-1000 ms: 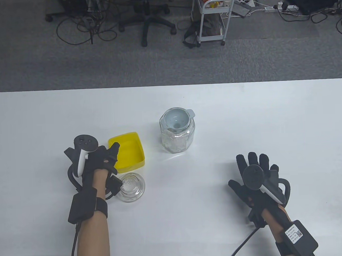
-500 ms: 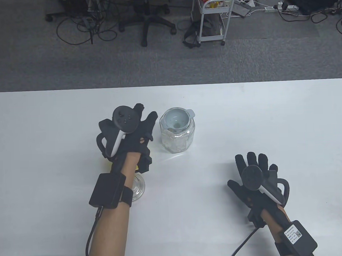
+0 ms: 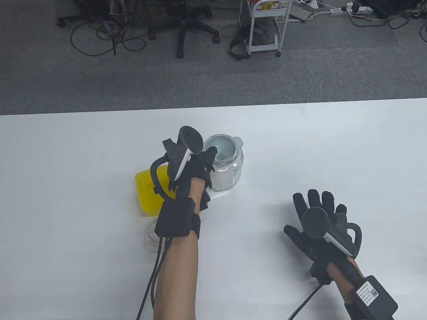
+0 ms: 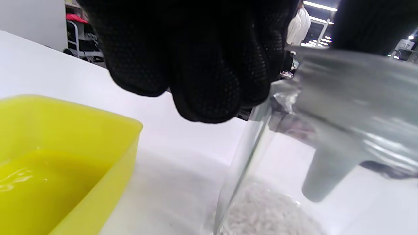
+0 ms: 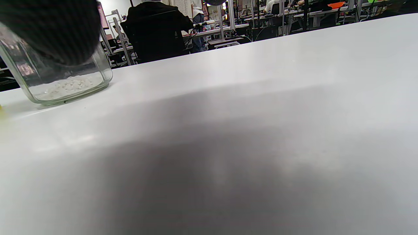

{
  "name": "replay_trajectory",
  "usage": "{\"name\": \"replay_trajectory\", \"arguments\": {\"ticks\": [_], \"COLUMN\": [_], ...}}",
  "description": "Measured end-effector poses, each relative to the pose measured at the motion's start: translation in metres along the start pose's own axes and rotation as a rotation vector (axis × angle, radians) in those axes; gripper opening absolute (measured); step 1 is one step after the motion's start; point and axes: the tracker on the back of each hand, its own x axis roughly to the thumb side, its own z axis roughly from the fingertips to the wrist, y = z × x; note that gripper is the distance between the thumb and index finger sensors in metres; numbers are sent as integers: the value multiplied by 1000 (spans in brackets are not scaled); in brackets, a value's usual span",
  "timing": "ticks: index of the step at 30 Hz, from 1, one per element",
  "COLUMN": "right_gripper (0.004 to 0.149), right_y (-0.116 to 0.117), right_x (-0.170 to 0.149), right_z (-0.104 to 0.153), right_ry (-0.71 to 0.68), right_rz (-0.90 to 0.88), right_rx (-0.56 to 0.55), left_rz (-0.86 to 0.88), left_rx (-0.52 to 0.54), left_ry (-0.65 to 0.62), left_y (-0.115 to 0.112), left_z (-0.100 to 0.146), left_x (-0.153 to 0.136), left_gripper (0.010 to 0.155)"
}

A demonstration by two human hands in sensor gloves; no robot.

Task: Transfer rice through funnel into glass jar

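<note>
The glass jar stands mid-table with rice in its bottom and a grey funnel seated in its mouth. My left hand is at the jar's left rim. Its thumb lies over the funnel's edge and its fingers curl against the outside, pinching the funnel. The empty yellow tray sits just left of the jar, partly hidden by my left wrist. My right hand rests flat and open on the table at the right, holding nothing.
A round glass lid lies in front of the yellow tray, partly under my left forearm. The jar shows at the far left of the right wrist view. An office chair and a white trolley stand on the floor beyond the table.
My left hand left the yellow tray, moved right and forward, and now closes on the funnel's left rim. The right hand has not moved.
</note>
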Motion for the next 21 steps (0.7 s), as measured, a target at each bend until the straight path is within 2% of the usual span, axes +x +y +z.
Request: {"name": "replay_trajectory", "arguments": {"ticks": [2, 5, 9, 11, 14, 16, 21], "right_gripper": [87, 87, 87, 87, 87, 87, 87], "right_y": [0, -1, -1, -2, -2, -2, -3], "right_x": [0, 0, 0, 1, 1, 1, 1], "right_z": [0, 0, 0, 1, 1, 1, 2], "right_ry": [-2, -1, 0, 0, 0, 2, 9], "right_rz": [-1, -8, -12, -10, -9, -10, -13], "right_rx": [1, -1, -3, -2, -2, -2, -5], "left_rz": [-5, -22, 57, 121, 257, 289, 424], "left_rx": [-22, 31, 91, 106, 153, 188, 232], "left_ry": [-9, -9, -51, -111, -208, -240, -323], "left_y": [2, 9, 20, 29, 42, 51, 72], "left_z": [0, 4, 12, 18, 31, 40, 63], "left_x": [3, 6, 5, 1, -14, -26, -80], "left_gripper": [58, 54, 49, 48, 48, 47, 47]}}
